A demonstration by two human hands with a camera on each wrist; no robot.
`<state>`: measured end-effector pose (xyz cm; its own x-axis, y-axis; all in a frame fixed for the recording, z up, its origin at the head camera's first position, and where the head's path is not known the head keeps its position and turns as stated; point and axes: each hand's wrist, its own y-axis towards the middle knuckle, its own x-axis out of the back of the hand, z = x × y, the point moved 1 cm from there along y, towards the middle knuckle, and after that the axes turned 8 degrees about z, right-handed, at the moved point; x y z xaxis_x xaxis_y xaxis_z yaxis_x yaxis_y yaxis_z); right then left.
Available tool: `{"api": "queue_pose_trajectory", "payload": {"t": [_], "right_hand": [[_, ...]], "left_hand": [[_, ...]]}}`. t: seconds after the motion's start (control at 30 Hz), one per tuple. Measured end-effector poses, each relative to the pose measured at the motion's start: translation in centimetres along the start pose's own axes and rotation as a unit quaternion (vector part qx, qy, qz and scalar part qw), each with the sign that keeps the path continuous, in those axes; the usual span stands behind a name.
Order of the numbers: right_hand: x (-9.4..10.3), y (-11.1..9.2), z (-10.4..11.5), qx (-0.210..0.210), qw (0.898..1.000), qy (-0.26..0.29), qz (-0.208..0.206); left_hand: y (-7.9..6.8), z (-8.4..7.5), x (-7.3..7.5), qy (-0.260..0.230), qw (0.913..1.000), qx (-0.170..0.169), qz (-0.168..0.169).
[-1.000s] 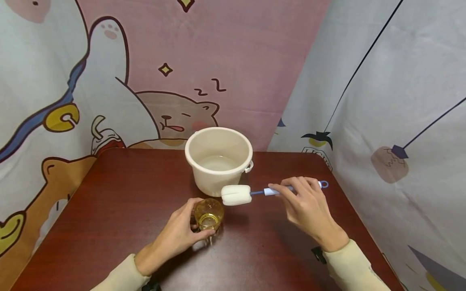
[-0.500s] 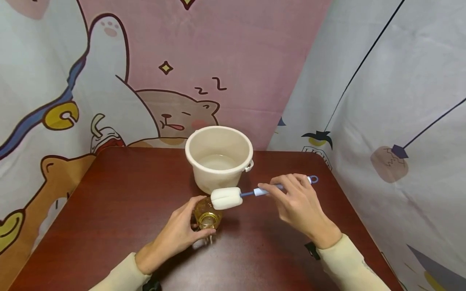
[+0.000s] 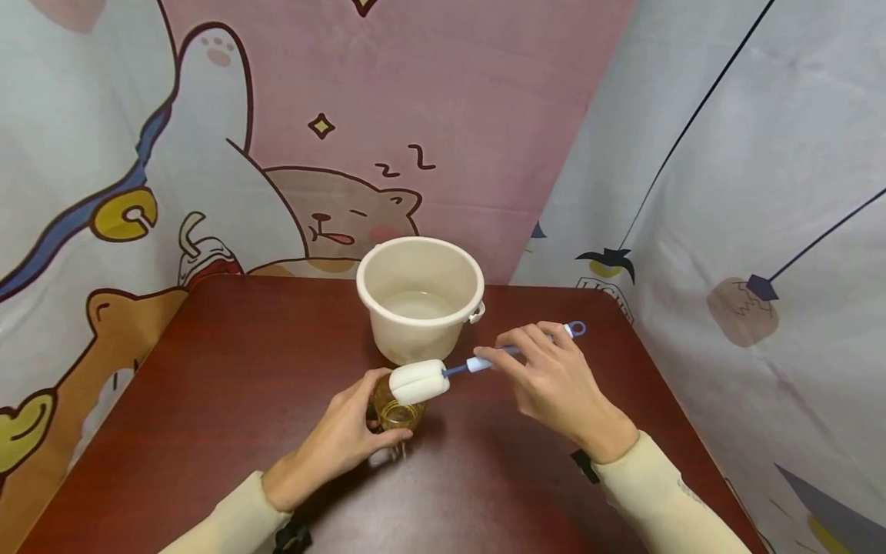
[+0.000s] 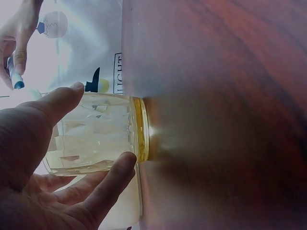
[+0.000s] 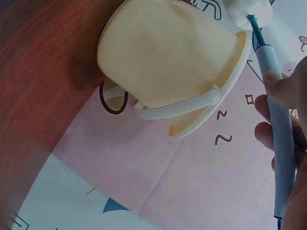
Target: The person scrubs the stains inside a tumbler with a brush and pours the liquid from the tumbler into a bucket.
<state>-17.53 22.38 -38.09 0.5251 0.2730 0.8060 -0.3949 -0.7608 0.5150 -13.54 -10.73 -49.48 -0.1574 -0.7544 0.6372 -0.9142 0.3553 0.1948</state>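
My left hand (image 3: 339,435) grips an amber glass cup (image 4: 96,134) from its left side, thumb on one side and fingers round the other. The cup stands upright at the table surface, its mouth facing up. In my right hand (image 3: 550,381) is a sponge bottle brush, its pale blue handle (image 5: 278,139) pinched between thumb and fingers. The white sponge head (image 3: 418,382) tilts down to the left and overlaps the cup's mouth in the head view, hiding part of the rim. In the right wrist view only the lower part of the sponge shows, at the top edge.
A cream bucket (image 3: 388,327) with some water in it stands just behind the cup and brush. Its carrying handle (image 5: 182,106) hangs down at the side. Beneath everything is a dark red-brown table (image 3: 242,369), bordered by cartoon-printed cloth (image 3: 484,115) at the back and sides.
My right hand has moved left with the brush, bringing the sponge from beside the cup to over its mouth and tilting it downward. My left hand keeps holding the cup in place.
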Motion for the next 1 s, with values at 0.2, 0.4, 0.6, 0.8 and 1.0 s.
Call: {"api": "queue_pose_trajectory", "payload": {"t": [0.2, 0.4, 0.6, 0.8, 1.0], "right_hand": [[0.3, 1.0, 0.1, 0.014, 0.999, -0.022, 0.035], [0.6, 2.3, 0.3, 0.038, 0.997, -0.043, 0.043], [0.8, 3.3, 0.5, 0.07, 0.994, -0.065, 0.054], [0.8, 4.3, 0.9, 0.101, 0.989, -0.09, 0.059], [0.9, 5.3, 1.5, 0.128, 0.984, -0.117, 0.045]], "left_hand": [[0.1, 0.1, 0.0, 0.009, 0.9999, 0.011, 0.005], [0.1, 0.0, 0.0, 0.003, 0.9999, 0.01, 0.003], [0.3, 0.0, -0.1, 0.008, 0.9999, 0.004, 0.009], [0.2, 0.1, -0.1, 0.008, 0.9999, -0.006, 0.006], [0.2, 0.1, 0.0, -0.006, 0.9999, -0.004, 0.008]]}}
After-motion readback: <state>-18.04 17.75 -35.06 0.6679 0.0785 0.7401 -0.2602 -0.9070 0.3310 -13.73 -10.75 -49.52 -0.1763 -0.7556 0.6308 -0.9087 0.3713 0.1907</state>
